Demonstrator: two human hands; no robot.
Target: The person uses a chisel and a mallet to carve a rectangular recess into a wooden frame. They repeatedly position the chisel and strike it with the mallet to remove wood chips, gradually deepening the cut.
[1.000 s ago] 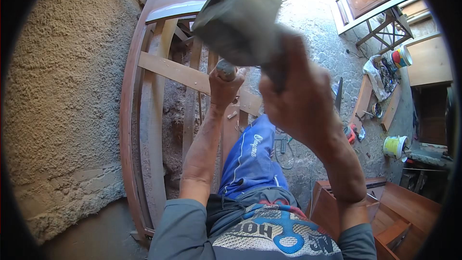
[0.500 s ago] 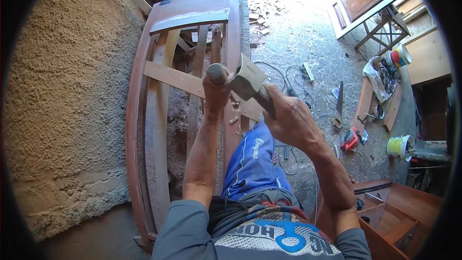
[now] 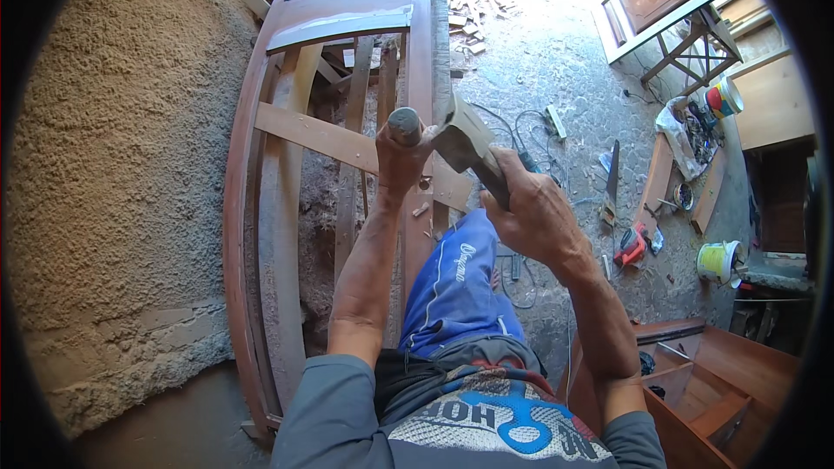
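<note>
My left hand point(image 3: 401, 165) is wrapped round an upright chisel point(image 3: 405, 124). Its round handle end pokes out on top, while the blade is hidden below my fist. My right hand point(image 3: 537, 213) grips the handle of a square-headed mallet point(image 3: 464, 132), whose head hangs just right of the chisel's end with a small gap. Both are over the right stile of a reddish-brown wooden door frame point(image 3: 419, 69). Beside my left hand, a small dark hole point(image 3: 425, 182) and a wood chip point(image 3: 420, 209) show on the stile.
A rough sandy wall point(image 3: 130, 165) rises at left. A handsaw point(image 3: 612, 182), a red power tool point(image 3: 632, 245), cables and wood scraps point(image 3: 473, 17) lie on the floor at right. Buckets point(image 3: 718, 262) stand farther right. A wooden cabinet carcass point(image 3: 747, 373) is at lower right.
The mallet head has shifted slightly right and up. My left hand and the chisel have moved a little right, the handle end now more face-on.
</note>
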